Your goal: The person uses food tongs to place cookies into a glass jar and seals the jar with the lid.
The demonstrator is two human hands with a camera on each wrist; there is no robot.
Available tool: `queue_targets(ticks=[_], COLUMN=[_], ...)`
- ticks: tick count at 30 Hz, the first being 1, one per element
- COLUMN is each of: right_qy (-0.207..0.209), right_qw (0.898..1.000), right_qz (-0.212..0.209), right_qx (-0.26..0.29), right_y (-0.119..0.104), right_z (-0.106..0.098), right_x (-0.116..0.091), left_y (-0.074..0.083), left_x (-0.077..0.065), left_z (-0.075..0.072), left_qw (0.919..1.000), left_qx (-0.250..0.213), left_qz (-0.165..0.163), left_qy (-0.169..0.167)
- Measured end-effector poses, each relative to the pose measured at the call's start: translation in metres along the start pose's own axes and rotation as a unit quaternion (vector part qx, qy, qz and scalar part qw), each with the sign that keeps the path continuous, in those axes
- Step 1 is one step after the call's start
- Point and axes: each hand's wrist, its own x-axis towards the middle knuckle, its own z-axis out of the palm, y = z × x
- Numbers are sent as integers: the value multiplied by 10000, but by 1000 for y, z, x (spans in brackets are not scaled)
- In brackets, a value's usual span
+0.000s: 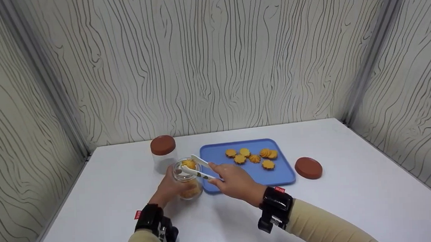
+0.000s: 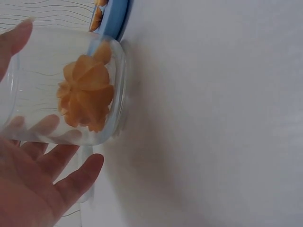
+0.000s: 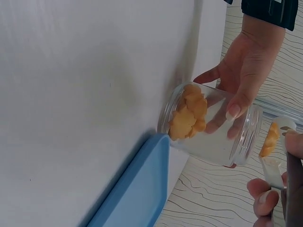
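Note:
A clear jar (image 1: 183, 178) stands upright on the table, with several golden cookies (image 2: 87, 92) at its bottom. My left hand (image 1: 169, 188) holds the jar from the side, thumb and fingers on opposite sides of the glass. Above, my right hand (image 1: 236, 182) grips white tongs (image 1: 198, 174) with dark spots. Between the tongs' tips a cookie (image 3: 270, 140) is held right at the jar's open mouth. More ridged cookies (image 1: 240, 159) lie on a blue tray (image 1: 247, 177) just right of the jar.
Behind the jar stands another clear jar (image 1: 163, 161) with a brown lid (image 1: 163, 144) on it. A loose brown lid (image 1: 308, 168) lies right of the tray. Wood-patterned panels (image 1: 213, 63) enclose the white table (image 1: 350, 202) at the back and sides.

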Motion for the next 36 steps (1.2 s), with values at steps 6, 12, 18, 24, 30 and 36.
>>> queue_targets(ticks=[6, 12, 18, 24, 30, 36], right_qy=[-49, -115, -192, -52, -116, 7], right_qw=[10000, 9998, 9991, 9993, 9982, 9985], right_qz=[72, 149, 359, 279, 431, 387], right_qx=[45, 30, 110, 231, 394, 376], right_y=[-1, -4, -4, 1, 5, 15], right_z=[2, 3, 3, 3, 2, 3], right_x=[3, 6, 7, 4, -1, -8], left_y=[1, 1, 0, -1, -1, -1], left_x=[2, 1, 0, 1, 1, -1], left_z=[0, 2, 4, 3, 0, -2], left_qw=[10000, 9999, 10000, 9998, 9998, 9999], left_qx=[-3, -48, -18, 12, 112, 155], left_qz=[-64, -42, 1, 165, 130, 10], left_qy=[-50, -108, -91, -85, -51, 4])
